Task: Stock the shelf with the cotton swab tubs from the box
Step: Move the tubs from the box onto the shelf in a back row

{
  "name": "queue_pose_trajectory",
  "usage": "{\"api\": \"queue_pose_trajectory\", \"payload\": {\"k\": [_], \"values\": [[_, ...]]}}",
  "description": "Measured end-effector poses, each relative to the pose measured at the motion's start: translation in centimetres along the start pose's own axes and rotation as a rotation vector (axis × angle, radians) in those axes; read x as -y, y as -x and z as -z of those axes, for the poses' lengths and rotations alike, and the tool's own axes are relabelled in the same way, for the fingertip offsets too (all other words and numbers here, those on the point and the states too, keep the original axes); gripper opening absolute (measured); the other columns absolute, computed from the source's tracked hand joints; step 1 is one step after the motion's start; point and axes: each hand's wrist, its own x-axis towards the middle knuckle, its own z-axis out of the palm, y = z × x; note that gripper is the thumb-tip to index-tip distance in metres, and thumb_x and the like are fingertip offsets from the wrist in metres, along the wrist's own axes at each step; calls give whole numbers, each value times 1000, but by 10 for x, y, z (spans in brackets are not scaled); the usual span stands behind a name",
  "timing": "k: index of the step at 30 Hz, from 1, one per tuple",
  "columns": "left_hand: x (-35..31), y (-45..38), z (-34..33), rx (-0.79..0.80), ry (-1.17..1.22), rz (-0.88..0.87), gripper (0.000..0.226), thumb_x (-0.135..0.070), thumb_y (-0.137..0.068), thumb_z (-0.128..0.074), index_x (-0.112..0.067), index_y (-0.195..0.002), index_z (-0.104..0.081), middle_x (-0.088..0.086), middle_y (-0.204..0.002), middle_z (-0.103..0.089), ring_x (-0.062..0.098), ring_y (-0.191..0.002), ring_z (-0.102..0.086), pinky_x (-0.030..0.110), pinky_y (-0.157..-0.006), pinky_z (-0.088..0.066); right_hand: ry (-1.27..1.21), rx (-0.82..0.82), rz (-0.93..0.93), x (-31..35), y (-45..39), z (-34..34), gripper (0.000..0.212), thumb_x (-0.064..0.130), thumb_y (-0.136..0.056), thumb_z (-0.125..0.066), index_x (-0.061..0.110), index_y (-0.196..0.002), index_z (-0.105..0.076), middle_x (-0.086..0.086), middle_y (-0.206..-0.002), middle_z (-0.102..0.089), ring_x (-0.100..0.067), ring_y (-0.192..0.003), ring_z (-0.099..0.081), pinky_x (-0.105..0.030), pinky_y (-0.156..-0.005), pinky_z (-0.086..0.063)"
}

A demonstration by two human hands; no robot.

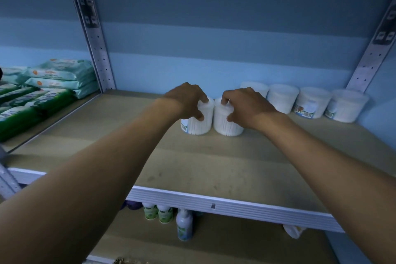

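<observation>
Two round clear tubs of cotton swabs stand side by side on the wooden shelf [192, 163], near its middle. My left hand [187, 98] grips the left tub [198, 123] from above, fingers on its lid. My right hand [244, 106] grips the right tub [226, 124] the same way. Both tubs rest upright on the board and nearly touch. Behind them, along the back wall, a row of several more swab tubs [312, 102] runs toward the right corner. The box is out of sight.
Stacked packs of wipes [57, 75] and green packs [32, 100] fill the neighbouring bay on the left, past a perforated metal upright [96, 45]. A second upright [372, 53] stands at the right. Bottles [184, 225] sit on the shelf below.
</observation>
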Motion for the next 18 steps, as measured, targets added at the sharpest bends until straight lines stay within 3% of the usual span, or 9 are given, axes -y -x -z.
{"api": "queue_pose_trajectory", "payload": {"k": [4,9,18], "values": [[7,-26,-1,-11,13,-2,64,-31,-78,-82,-28,-137,-57,1,-140,-53,25,-127,-52,37,-103,-44,-12,-34,28,-9,-21,-6,34,8,-86,-69,21,-115,-61,-5,-119,-61,-26,-108,-55,-30,-74,-37],[11,-59,-6,-24,1,-19,63,-31,-78,-83,-26,-136,-58,1,-138,-56,24,-125,-53,36,-101,-44,18,-24,30,-16,-48,-8,35,10,-81,-77,21,-110,-61,-4,-116,-62,-25,-102,-58,-29,-69,-37],[15,-96,-7,-43,-36,-68,60,-30,-85,-77,-24,-140,-55,1,-141,-52,24,-131,-44,35,-106,-38,48,20,40,-32,-83,-6,38,18,-77,-83,23,-108,-62,-3,-119,-62,-25,-106,-55,-32,-75,-41]]}}
